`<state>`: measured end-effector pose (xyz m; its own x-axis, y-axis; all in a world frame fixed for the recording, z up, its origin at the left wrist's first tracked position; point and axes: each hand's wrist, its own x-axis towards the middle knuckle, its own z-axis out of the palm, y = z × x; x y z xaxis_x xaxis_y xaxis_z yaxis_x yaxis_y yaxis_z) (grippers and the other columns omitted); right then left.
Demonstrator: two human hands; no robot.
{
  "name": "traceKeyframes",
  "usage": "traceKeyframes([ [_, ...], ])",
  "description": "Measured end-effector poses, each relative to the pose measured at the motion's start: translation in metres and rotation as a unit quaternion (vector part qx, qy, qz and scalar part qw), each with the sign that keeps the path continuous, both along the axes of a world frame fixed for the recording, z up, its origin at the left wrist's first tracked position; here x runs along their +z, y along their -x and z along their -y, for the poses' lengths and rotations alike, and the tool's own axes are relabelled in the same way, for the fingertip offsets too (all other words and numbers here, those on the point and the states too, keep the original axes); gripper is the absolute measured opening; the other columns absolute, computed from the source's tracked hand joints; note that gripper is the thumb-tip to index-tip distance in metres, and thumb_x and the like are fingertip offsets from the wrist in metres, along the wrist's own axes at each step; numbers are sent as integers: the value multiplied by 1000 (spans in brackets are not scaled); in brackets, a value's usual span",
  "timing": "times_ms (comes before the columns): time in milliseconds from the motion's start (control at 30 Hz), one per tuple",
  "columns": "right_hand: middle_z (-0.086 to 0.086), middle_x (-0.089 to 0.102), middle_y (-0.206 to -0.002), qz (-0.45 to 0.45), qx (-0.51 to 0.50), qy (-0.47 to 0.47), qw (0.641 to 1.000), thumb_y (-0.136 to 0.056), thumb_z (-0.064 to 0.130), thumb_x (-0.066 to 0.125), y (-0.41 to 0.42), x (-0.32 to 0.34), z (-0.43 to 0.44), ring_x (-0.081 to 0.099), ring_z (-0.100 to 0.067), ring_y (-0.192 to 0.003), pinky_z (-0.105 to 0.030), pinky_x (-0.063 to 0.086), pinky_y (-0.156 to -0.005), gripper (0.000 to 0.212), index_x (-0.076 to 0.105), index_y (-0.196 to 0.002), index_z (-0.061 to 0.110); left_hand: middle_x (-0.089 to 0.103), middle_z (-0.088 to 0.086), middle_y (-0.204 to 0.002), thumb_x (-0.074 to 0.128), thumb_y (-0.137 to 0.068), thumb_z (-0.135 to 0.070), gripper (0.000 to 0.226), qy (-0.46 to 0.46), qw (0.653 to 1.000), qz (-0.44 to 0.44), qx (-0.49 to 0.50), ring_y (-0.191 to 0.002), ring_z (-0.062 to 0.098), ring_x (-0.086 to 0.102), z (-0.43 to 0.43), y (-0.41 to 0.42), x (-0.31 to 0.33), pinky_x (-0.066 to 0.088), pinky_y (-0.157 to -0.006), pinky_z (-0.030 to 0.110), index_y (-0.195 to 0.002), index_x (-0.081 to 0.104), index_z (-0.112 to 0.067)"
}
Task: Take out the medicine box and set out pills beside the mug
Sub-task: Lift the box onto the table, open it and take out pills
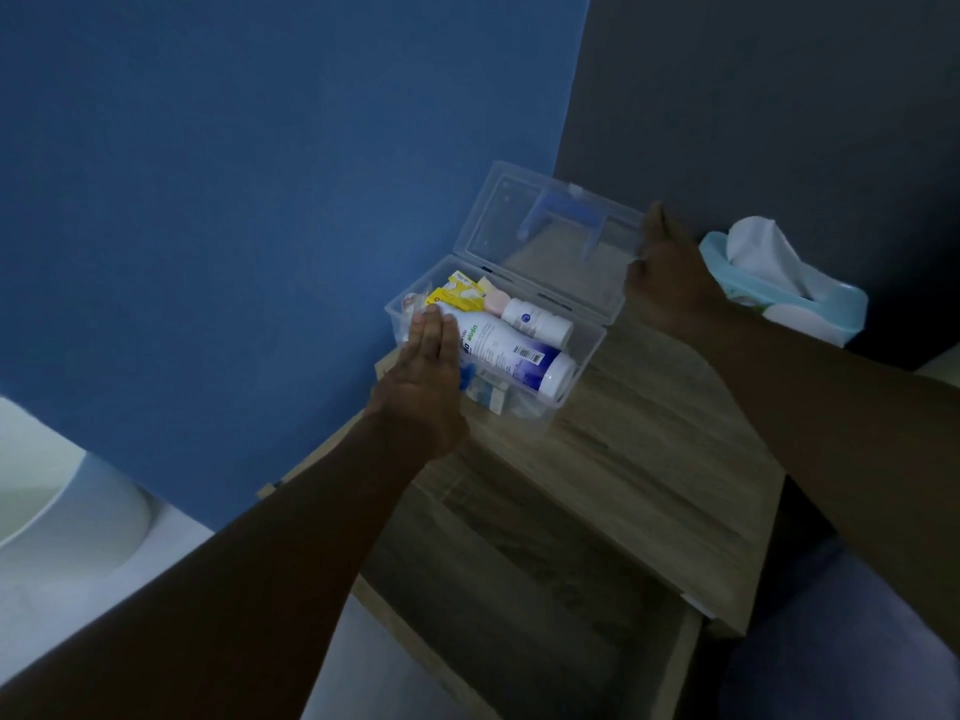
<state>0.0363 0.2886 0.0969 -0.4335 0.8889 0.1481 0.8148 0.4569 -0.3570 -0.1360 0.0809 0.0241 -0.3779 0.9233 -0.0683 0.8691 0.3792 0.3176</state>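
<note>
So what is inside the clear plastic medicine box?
The clear plastic medicine box holds a large white bottle, a small white bottle and yellow packets. The left hand and the bottles cover what lies beneath.

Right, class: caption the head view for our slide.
Left hand rests on bottles in the open medicine box; right hand holds its lid.

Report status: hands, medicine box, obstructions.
Left hand flat on big white bottle. Right hand at open lid. Medicine box on nightstand. No mug visible.

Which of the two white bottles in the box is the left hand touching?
The larger bottle, nearest the camera; the left hand rests across its end. The smaller bottle lies behind, untouched.
</note>
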Motion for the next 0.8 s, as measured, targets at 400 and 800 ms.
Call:
traceKeyframes([
  [400,-23,60,-131,-121,0,11,993,-92,11,48,24,-16,24,55,-39,-122,-35,46,-95,48,50,-139,4,-14,11,-165,59,-86,-15,97,4,999,-34,-6,-152,28,-12,-2,1,3,10,-121,39,-155,-10,-8],
  [800,-10,64,-126,98,205,-22,974,-90,34,64,96,-24,37,60,-29,-116,-39,50,-98,32,70,-117,18,-18,14,-163,48,-94,-13,86,1,999,-50,3,-151,29,-16,2,-5,6,6,-122,39,-154,-12,-5],
])
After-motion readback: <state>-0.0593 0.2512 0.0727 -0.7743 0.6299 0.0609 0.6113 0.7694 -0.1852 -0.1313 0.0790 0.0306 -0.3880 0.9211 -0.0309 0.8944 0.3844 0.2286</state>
